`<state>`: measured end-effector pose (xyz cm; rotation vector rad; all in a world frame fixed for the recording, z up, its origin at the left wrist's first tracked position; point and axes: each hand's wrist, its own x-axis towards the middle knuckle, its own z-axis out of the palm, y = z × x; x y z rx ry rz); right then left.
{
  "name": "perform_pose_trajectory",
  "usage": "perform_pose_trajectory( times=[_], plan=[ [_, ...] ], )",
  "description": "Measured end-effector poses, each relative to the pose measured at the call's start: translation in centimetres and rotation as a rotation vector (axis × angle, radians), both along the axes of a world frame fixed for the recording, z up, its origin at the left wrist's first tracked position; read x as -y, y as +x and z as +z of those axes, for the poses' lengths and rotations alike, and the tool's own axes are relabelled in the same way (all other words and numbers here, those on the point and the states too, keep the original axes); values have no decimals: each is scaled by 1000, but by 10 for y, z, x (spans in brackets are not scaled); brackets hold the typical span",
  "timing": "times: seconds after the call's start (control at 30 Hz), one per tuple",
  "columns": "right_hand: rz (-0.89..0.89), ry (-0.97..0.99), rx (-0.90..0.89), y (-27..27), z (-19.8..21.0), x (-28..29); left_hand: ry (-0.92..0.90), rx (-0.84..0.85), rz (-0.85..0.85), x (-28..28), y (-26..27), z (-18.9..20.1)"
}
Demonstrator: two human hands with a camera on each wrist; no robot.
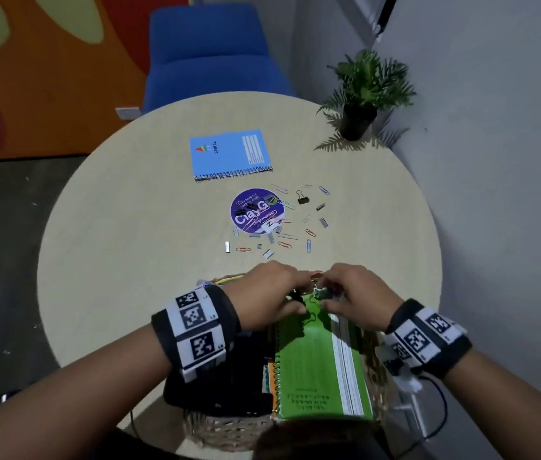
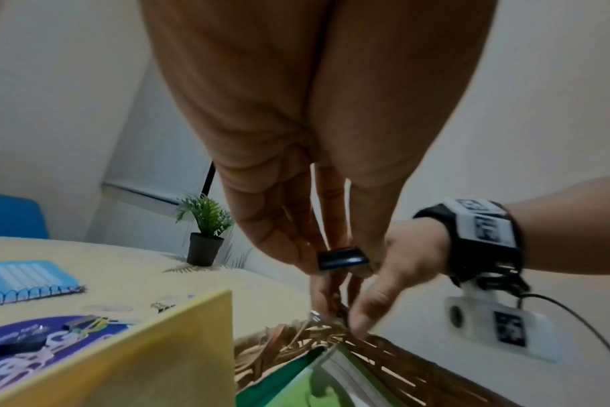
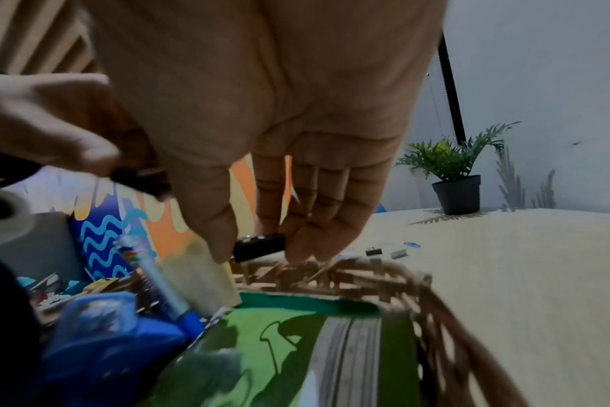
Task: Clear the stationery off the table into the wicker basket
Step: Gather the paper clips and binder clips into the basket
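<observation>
The wicker basket (image 1: 229, 429) stands at the table's near edge, with a green spiral notebook (image 1: 322, 360) and a black case (image 1: 222, 376) inside it. Both hands hover over its far rim. My left hand (image 1: 290, 302) pinches a small black binder clip (image 2: 342, 258) between thumb and fingers. My right hand (image 1: 327, 298) pinches another black binder clip (image 3: 260, 246) just above the rim. On the table beyond lie a blue spiral notebook (image 1: 231, 154), a purple round sticker (image 1: 257, 210) with clips on it, and several scattered paper clips (image 1: 309, 245) and staple strips (image 1: 227, 247).
A potted plant (image 1: 362, 94) stands at the table's far right by the wall. A blue chair (image 1: 209, 51) sits behind the round table (image 1: 113, 227). A yellow pad (image 2: 139, 358) and a blue pen (image 3: 171, 300) stand in the basket's left side.
</observation>
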<state>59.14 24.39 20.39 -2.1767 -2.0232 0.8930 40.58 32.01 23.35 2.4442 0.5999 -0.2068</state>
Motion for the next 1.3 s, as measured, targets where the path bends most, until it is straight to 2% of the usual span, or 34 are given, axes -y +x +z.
perform_pose_trajectory(
  times=[0.13,0.27,0.33,0.47,0.57,0.63,0.73,0.8,0.9,1.0,1.1,1.3],
  plan=[
    [35,-6,40,-11,-6,24,0,-16,-31,1,4,1],
    [-10,-1,48,-7,-10,29,-13,2,-17,0,-1,1],
    [-11,7,43,-3,-11,28,-14,62,56,-9,-11,5],
    [3,-31,24,0,-12,27,-2,137,335,-54,-40,12],
    [53,-42,30,2,-11,20,147,-14,422,-101,-58,-4],
    [4,-5,-13,12,-11,3,168,-171,404,-125,-61,-22],
    [-203,56,-121,41,-16,-43,154,-311,297,-143,-52,-49],
    [-236,55,-68,61,-29,-79,157,-348,254,-145,-42,-65],
    [-204,-27,65,76,-54,-124,164,-347,237,-143,-32,-89],
    [-210,-62,125,78,-74,-149,128,-307,252,-140,-26,-104],
    [-202,-61,171,74,-86,-159,106,-251,304,-139,-24,-111],
    [-177,-71,215,67,-95,-161,73,-254,388,-136,-31,-113]
  ],
)
